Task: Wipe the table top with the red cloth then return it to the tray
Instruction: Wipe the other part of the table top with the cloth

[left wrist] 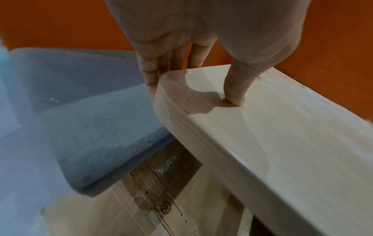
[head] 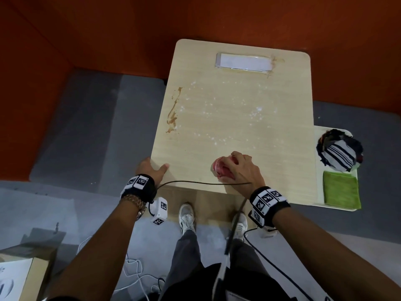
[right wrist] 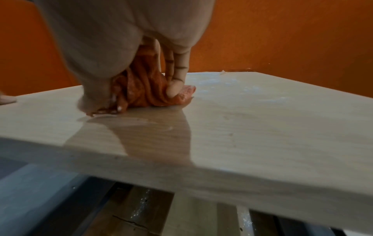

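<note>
The pale wooden table top point(head: 227, 135) carries a brown smear point(head: 173, 114) near its left edge and white specks point(head: 238, 109) across its middle. My right hand point(head: 236, 168) grips the bunched red cloth point(head: 220, 168) and presses it on the table near the front edge. The right wrist view shows that hand point(right wrist: 131, 97) with thumb and fingers curled into the red cloth point(right wrist: 145, 89). My left hand point(head: 155, 167) rests on the front left corner. The left wrist view shows it point(left wrist: 191, 89) with the thumb on top and straight fingers down the side. The white tray point(head: 318, 170) lies off the table's right edge.
On the tray lie a dark striped cloth point(head: 339, 152) and a folded green cloth point(head: 340, 190). A flat clear holder with a white card point(head: 244, 63) sits at the table's far end, a small brown smear point(head: 275, 61) beside it. Grey bench seats point(head: 86, 127) flank the table.
</note>
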The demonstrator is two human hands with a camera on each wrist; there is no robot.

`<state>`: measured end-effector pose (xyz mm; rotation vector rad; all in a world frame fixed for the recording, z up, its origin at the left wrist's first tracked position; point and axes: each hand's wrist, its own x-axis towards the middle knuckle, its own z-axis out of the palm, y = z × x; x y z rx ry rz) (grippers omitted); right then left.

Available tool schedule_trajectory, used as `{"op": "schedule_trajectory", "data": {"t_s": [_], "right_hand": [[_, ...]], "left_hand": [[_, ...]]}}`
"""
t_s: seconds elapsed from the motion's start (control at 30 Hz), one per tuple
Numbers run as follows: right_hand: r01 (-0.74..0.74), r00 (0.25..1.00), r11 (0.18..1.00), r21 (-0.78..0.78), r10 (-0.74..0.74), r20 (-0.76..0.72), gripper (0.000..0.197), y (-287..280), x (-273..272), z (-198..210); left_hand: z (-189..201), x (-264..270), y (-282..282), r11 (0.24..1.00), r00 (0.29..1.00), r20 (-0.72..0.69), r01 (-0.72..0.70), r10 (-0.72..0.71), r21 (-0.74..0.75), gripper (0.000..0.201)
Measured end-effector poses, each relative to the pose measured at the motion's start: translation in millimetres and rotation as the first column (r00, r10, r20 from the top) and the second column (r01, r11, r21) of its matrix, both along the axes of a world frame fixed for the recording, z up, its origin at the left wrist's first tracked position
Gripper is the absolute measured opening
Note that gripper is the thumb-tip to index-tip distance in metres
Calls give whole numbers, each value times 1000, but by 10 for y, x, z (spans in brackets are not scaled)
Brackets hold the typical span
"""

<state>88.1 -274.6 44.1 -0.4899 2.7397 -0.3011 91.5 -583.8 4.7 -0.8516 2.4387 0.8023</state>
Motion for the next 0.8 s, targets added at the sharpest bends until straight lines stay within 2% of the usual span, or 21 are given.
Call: {"op": "schedule_trajectory", "data": {"t_s": [0.13,0.23,0.3,0.53,0.7,0.8], "right_hand": [[-86,995,996,13,87,-48,56,38,107,-71],[-116,988,993,27,118,-101,52,107,110,-137],[-119,985,993,17,120,-122,47,91,74,-162],[26,998,1000,10,-25,-65,39,-250,25,-155],[-129,992,992,2,129,-7,31,-45,229,-123],[74,997,997,22,-74,-34,26,82,33,-92]], "left_hand": [[84,6,257,979,984,-60,157,-165,-128,105],[103,-17,383,910,929,-4,361,-370,-204,104],[85,-29,413,865,891,8,443,-454,-235,99],[58,-26,445,834,858,73,512,-509,-206,104],[25,-19,421,858,873,113,487,-475,-160,105],[27,-4,430,858,868,123,495,-481,-139,110]]}}
